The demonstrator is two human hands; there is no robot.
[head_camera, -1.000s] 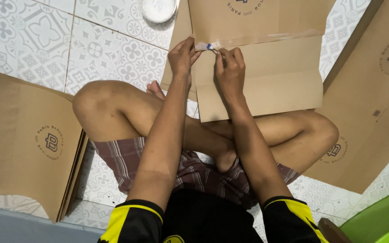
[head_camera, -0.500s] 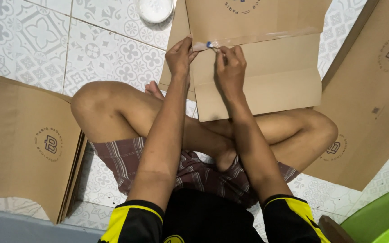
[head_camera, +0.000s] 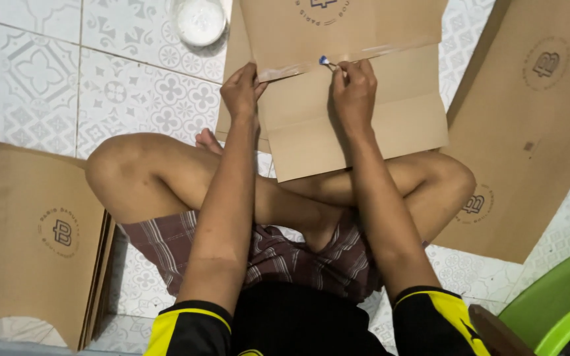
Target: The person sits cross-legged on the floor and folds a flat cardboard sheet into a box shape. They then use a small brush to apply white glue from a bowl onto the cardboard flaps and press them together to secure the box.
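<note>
Carefully, the left hand (head_camera: 242,89) pinned the cardboard flap (head_camera: 338,29) while the right hand (head_camera: 353,89) pinched a small brush (head_camera: 325,61) along its glue-streaked edge.

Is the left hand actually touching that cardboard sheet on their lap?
Touching. The head view shows the left hand pinching the edge of the cardboard sheet, fingers curled over its folded flap.

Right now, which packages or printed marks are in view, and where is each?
Brown flat cardboard sheet on the lap, round dark mark at its top; left hand holds its edge, right hand works along the fold.
Brown cardboard stack, left, round mark.
Brown cardboard sheets, right, round marks.
</note>
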